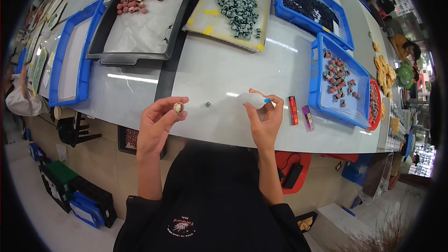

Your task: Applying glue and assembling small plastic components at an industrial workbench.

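Observation:
My left hand [157, 122] is closed, pinching a small round piece [178, 108] with a cream face between thumb and fingertips. It hovers above the table's near edge. To its right, a single small grey-green piece [208, 104] lies by itself on the white table [205, 77]. My right hand [265, 123] is wrapped round a white, rounded squeeze bottle [250, 102], whose blue tip [267, 100] points to the right. The hands are apart, with the lone piece between them. Just right of my right hand lie a red stick-like packet [293, 110] and a purple one [308, 118].
Pink-red pieces fill part of a black tray [128, 59] at the back left. Green-white pieces lie on a taped board [196, 22]. At right are blue trays of red-and-green pieces [338, 77] and black pieces [305, 7]. Another blue tray [70, 70] stands far left.

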### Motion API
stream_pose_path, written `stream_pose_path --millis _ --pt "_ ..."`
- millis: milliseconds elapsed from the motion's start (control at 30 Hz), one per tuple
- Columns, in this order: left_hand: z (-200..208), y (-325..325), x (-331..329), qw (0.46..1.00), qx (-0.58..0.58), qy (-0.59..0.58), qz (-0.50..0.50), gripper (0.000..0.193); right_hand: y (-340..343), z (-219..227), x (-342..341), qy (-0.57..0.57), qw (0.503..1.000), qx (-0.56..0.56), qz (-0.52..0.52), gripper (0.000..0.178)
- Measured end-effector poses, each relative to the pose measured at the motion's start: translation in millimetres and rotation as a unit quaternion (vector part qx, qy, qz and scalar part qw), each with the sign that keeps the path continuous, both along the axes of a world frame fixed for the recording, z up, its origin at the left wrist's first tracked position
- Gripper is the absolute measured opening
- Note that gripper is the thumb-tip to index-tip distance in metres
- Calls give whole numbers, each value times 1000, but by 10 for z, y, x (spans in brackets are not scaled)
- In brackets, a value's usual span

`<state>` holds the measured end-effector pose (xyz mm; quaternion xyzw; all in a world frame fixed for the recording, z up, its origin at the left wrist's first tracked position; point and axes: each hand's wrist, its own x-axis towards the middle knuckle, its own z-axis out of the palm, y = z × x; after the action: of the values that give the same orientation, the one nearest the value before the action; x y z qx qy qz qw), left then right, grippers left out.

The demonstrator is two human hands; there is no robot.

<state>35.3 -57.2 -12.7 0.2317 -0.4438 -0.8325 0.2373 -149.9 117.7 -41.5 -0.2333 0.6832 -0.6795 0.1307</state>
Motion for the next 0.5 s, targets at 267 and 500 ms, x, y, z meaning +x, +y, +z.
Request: stream_pose_path --millis 267,500 --pt "-92 9 44 999 45 4 1 25 86 6 229 296 934 156 -128 45" --pt "-82 30 8 997 79 11 -5 27 -71 11 617 327 925 188 39 27"
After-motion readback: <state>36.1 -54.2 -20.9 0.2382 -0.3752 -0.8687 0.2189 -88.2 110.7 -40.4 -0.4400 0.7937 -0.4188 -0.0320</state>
